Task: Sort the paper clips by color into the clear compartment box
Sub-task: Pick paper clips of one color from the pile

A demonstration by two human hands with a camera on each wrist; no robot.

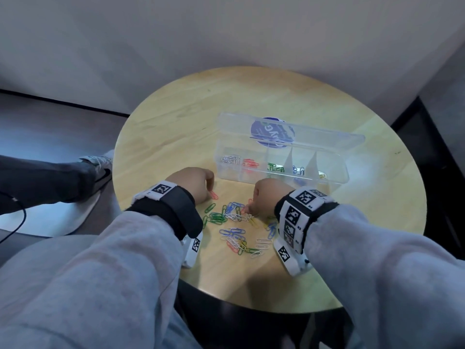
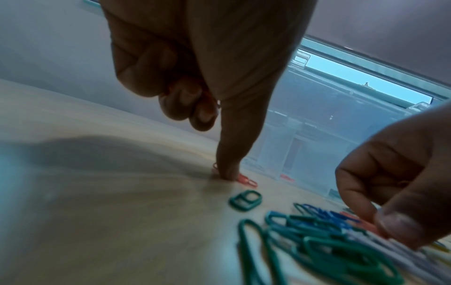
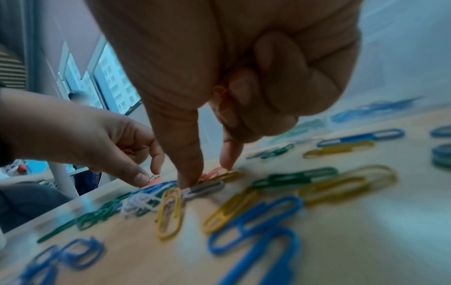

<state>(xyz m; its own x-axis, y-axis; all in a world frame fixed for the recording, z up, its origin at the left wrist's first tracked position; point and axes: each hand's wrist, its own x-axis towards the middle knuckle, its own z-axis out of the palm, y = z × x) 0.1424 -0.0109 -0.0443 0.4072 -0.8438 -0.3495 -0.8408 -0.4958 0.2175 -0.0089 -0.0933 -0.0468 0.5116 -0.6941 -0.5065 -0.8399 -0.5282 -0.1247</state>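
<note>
A clear compartment box (image 1: 334, 177) stands open on the round wooden table (image 1: 176, 122), with white, red, green, blue and yellow clips in separate cells. A mixed pile of paper clips (image 1: 236, 222) lies in front of it. My left hand (image 1: 211, 195) presses its fingertips on a red clip (image 2: 247, 180) left of the pile, and its curled fingers hold more red clips (image 2: 213, 100). My right hand (image 1: 247, 209) pinches a red clip (image 3: 212, 173) at the pile's far edge with thumb and forefinger. Another red clip (image 3: 222, 96) sits under its curled fingers.
The box's lid (image 1: 289, 132) stands up behind the cells, with a blue round sticker. Green clips (image 2: 329, 250) lie closest to my left wrist, blue (image 3: 256, 231) and yellow ones (image 3: 171, 212) near my right. A person's shoe (image 1: 100, 170) is beyond the table's left edge.
</note>
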